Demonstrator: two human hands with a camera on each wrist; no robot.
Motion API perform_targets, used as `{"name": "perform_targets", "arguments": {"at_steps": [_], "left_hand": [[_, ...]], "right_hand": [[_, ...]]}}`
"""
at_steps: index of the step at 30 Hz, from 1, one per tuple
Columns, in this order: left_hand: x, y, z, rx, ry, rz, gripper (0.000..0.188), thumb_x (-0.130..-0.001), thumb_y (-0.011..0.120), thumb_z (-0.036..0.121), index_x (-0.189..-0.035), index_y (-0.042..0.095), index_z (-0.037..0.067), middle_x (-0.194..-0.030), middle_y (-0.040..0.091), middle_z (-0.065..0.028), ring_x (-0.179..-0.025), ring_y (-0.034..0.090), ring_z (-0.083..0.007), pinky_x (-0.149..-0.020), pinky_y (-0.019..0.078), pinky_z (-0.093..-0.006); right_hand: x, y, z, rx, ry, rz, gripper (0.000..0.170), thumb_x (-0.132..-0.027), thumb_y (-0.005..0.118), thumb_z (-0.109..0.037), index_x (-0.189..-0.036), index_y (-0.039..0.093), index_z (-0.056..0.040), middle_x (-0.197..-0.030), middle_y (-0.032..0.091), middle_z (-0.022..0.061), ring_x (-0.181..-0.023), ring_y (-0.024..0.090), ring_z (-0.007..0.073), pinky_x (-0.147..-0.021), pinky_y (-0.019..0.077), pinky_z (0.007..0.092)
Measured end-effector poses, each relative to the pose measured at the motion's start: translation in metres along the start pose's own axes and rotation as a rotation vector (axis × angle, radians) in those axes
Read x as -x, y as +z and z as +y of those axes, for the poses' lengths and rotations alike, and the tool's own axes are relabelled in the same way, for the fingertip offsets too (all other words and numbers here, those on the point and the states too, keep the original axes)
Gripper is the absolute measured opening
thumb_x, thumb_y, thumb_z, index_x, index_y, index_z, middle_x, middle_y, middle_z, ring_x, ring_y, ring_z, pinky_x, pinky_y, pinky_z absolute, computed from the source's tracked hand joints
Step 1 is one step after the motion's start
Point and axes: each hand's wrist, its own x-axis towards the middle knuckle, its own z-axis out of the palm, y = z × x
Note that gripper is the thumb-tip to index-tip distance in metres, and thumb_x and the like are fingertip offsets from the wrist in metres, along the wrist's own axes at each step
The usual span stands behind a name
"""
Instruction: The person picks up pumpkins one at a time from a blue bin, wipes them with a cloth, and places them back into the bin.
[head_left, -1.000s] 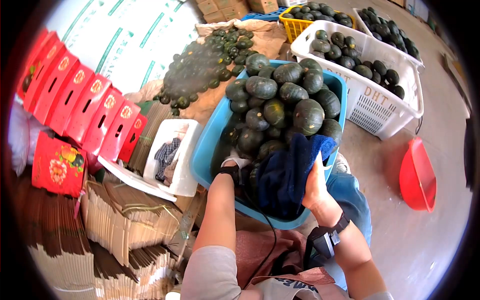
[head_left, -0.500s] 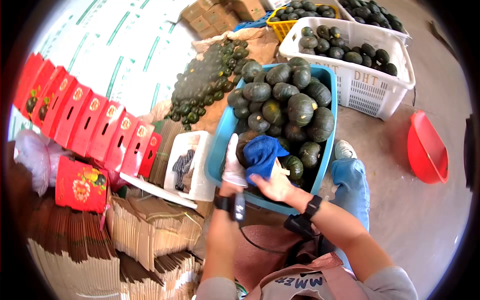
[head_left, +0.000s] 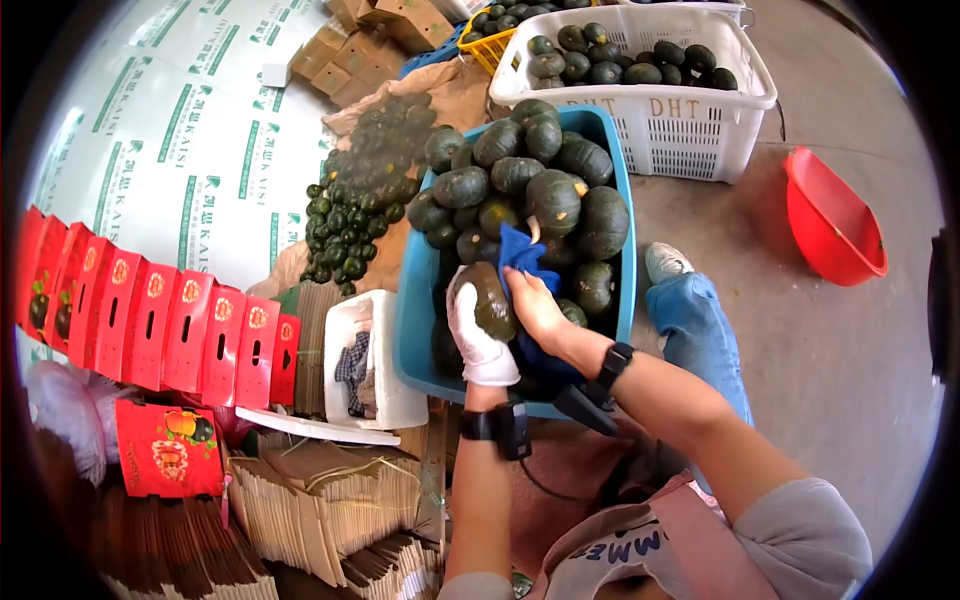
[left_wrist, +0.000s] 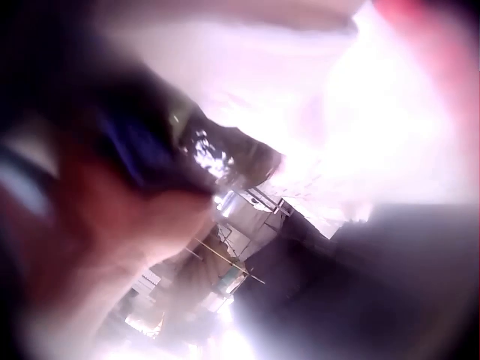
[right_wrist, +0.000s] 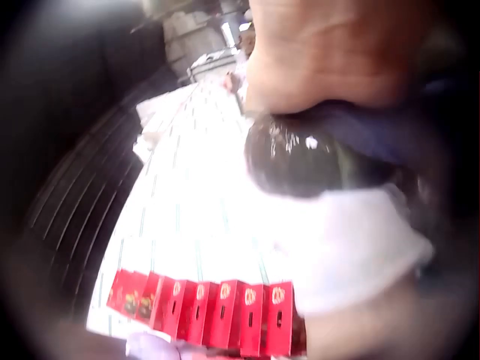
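In a white glove, my left hand (head_left: 479, 335) grips a dark green pumpkin (head_left: 494, 303) from its left side, above the near part of a blue tub (head_left: 412, 345) heaped with pumpkins. My bare right hand (head_left: 540, 312) holds a blue cloth (head_left: 526, 255) against the pumpkin's right side. The right wrist view shows the shiny pumpkin (right_wrist: 289, 157) between the gloved hand (right_wrist: 352, 247) and the bare hand (right_wrist: 330, 60). The left wrist view is blurred, with the pumpkin (left_wrist: 217, 154) partly hidden.
White crates (head_left: 690, 130) of pumpkins stand beyond the tub, and a red basin (head_left: 830, 220) lies to the right. At left are a white foam box (head_left: 400, 385), red boxes (head_left: 150, 325) and stacked cardboard (head_left: 285, 500). Small pumpkins (head_left: 345, 225) lie on brown paper.
The gloved left hand has come up from inside the tub and now grips a pumpkin. The right hand has moved left with the cloth, onto that pumpkin. The head view has shifted.
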Motion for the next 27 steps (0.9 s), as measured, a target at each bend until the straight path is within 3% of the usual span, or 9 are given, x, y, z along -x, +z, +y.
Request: {"name": "perform_targets", "arguments": {"at_steps": [4,7,10,12,15,16,18,19,27], "left_hand": [[-0.02,-0.012,0.011,-0.065,-0.013,-0.028,0.035,-0.094,0.05,0.031,-0.112,0.062,0.004,-0.107,0.066,-0.0094,-0.098,0.062,-0.0232,-0.089,0.0486,-0.0354],[-0.005,-0.001,0.043,0.197,-0.287,-0.055,0.05,-0.09,0.053,0.046,-0.115,0.061,0.004,-0.108,0.066,-0.0128,-0.098,0.063,-0.0273,-0.088,0.0513,-0.0407],[0.0,-0.001,0.056,0.435,-0.439,0.007,0.055,-0.085,0.056,0.052,-0.116,0.061,0.007,-0.114,0.064,-0.0137,-0.106,0.061,-0.0305,-0.093,0.0492,-0.0484],[-0.001,-0.004,0.051,0.436,-0.403,0.023,0.056,-0.085,0.055,0.053,-0.117,0.061,0.008,-0.116,0.064,-0.013,-0.107,0.06,-0.0301,-0.093,0.0487,-0.049],[-0.001,-0.003,0.051,0.449,-0.375,-0.003,0.057,-0.085,0.055,0.054,-0.12,0.06,0.009,-0.12,0.063,-0.012,-0.109,0.06,-0.0298,-0.094,0.0481,-0.0493],[0.0,-0.001,0.053,0.459,-0.378,-0.035,0.057,-0.085,0.054,0.054,-0.121,0.06,0.009,-0.121,0.063,-0.0117,-0.109,0.06,-0.0299,-0.094,0.048,-0.049],[0.004,0.003,0.056,0.433,-0.371,-0.113,0.059,-0.086,0.054,0.053,-0.125,0.058,0.009,-0.122,0.062,-0.012,-0.109,0.06,-0.0299,-0.095,0.0479,-0.0476],[0.004,0.003,0.055,0.423,-0.375,-0.146,0.059,-0.086,0.054,0.052,-0.126,0.057,0.008,-0.122,0.062,-0.0124,-0.109,0.06,-0.0299,-0.096,0.0479,-0.0469],[0.02,0.021,0.055,-0.088,0.228,-0.212,0.05,-0.086,0.057,0.022,-0.131,0.049,0.001,-0.121,0.057,-0.0085,-0.11,0.056,-0.0196,-0.098,0.043,-0.0338]], "right_hand": [[0.066,-0.007,-0.024,0.244,-0.163,0.049,0.051,-0.094,0.044,-0.043,-0.107,0.058,0.0043,-0.102,0.065,0.0246,-0.102,0.061,0.0375,-0.09,0.0434,0.0404],[0.06,-0.031,-0.043,-0.354,0.092,-0.149,0.031,-0.094,0.05,-0.029,-0.108,0.065,-0.0055,-0.095,0.069,0.006,-0.083,0.065,0.0173,-0.077,0.0501,0.0294],[0.062,-0.035,-0.064,-0.805,0.158,-0.191,0.038,-0.097,0.047,-0.032,-0.12,0.06,-0.005,-0.111,0.066,0.0068,-0.099,0.063,0.0186,-0.089,0.0497,0.0337],[0.063,-0.032,-0.058,-0.78,0.196,-0.251,0.039,-0.098,0.046,-0.032,-0.124,0.057,-0.0046,-0.118,0.063,0.0062,-0.108,0.059,0.0181,-0.095,0.0457,0.0328],[0.057,-0.029,-0.039,-0.338,-0.169,-0.212,0.038,-0.095,0.048,-0.033,-0.117,0.058,-0.0031,-0.108,0.058,0.0036,-0.1,0.049,0.0107,-0.09,0.0417,0.0276],[0.059,-0.035,-0.047,0.037,-0.235,-0.24,0.035,-0.092,0.053,-0.029,-0.116,0.058,-0.004,-0.109,0.06,0.008,-0.105,0.052,0.0199,-0.094,0.0407,0.0337],[0.058,-0.025,-0.042,0.416,-0.868,-0.037,0.028,-0.086,0.059,-0.026,-0.108,0.063,-0.0079,-0.108,0.061,0.0136,-0.111,0.05,0.0331,-0.099,0.0374,0.0425],[0.057,-0.031,-0.055,0.605,-0.987,-0.24,0.021,-0.08,0.063,-0.023,-0.097,0.067,-0.0111,-0.111,0.06,0.018,-0.114,0.046,0.0421,-0.102,0.0335,0.0492],[0.071,-0.014,-0.057,0.571,-1.131,-0.136,0.026,-0.079,0.065,-0.016,-0.103,0.063,-0.008,-0.113,0.057,0.0202,-0.11,0.048,0.0431,-0.098,0.0336,0.0528]]}}
